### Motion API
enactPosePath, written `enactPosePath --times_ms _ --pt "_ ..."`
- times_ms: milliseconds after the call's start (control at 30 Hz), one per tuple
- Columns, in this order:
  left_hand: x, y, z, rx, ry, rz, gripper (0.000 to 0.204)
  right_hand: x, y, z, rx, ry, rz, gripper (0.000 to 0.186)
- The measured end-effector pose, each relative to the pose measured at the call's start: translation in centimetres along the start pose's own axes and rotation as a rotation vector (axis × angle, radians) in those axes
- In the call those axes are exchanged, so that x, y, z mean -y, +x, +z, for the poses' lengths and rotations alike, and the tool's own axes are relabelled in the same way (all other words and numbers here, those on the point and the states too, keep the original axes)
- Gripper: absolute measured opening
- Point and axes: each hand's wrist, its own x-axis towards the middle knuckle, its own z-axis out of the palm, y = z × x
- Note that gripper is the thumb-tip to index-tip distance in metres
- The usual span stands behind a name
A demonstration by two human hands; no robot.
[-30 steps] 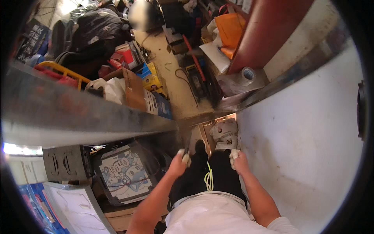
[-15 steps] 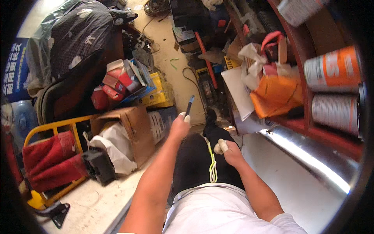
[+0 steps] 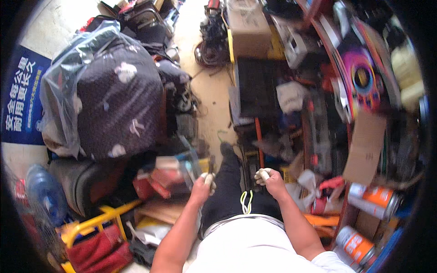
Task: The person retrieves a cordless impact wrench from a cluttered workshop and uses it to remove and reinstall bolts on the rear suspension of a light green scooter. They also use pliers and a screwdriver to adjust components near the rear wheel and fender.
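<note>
My left hand (image 3: 206, 184), with whitish coverings on its fingers, is closed round a slim dark stick-like tool (image 3: 211, 164) that points up and away from me. Motion blur hides what kind of tool it is. My right hand (image 3: 269, 178), its fingers covered the same way, is curled in front of my right thigh. Whether anything is inside it does not show. Between the hands hangs the yellow-green drawstring (image 3: 246, 203) of my black trousers (image 3: 230, 175). One leg is stretched forward along the narrow aisle.
A patterned dark cloth (image 3: 120, 100) under clear plastic covers a bulky thing on the left. Nearby are a yellow frame (image 3: 93, 223) with red cloth, and a blue water bottle (image 3: 45, 193). Shelves on the right hold orange-and-white cans (image 3: 371, 195). A cardboard box (image 3: 248, 25) stands farther along the aisle (image 3: 209, 95).
I have moved forward along the aisle, so the shelves and covered thing sit nearer. My left hand has drawn back towards me with the tool still in it. One leg now reaches forward.
</note>
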Motion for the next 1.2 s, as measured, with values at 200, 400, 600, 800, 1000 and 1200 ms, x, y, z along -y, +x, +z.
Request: enactPosePath --times_ms 200,400,600,800,1000,1200 --pt "-11.8 7.4 -5.1 0.002 -0.192 0.060 0.023 12.3 10.6 1.9 0.009 -0.140 -0.048 0.024" --pt "-24.6 11.4 -9.3 -0.020 -0.439 0.143 0.018 26.9 20.0 6.9 0.076 -0.235 -0.121 0.023" --pt "-33.5 18.4 -15.2 -0.067 -0.455 0.125 0.018 36.5 33.1 11.0 0.161 -0.660 -0.298 0.026" --pt "-42.2 29.2 -21.0 -0.226 -0.513 0.050 0.023 48.4 48.6 18.7 0.264 -0.983 -0.131 0.029" --pt "-54.4 46.6 -25.5 -0.156 -0.556 0.042 0.027 60.3 62.2 25.4 0.377 -1.021 -0.417 0.033" --pt "-69.1 56.7 -30.1 -0.152 -0.512 0.004 0.051 71.1 69.2 22.5 0.228 -0.991 -0.263 0.035"
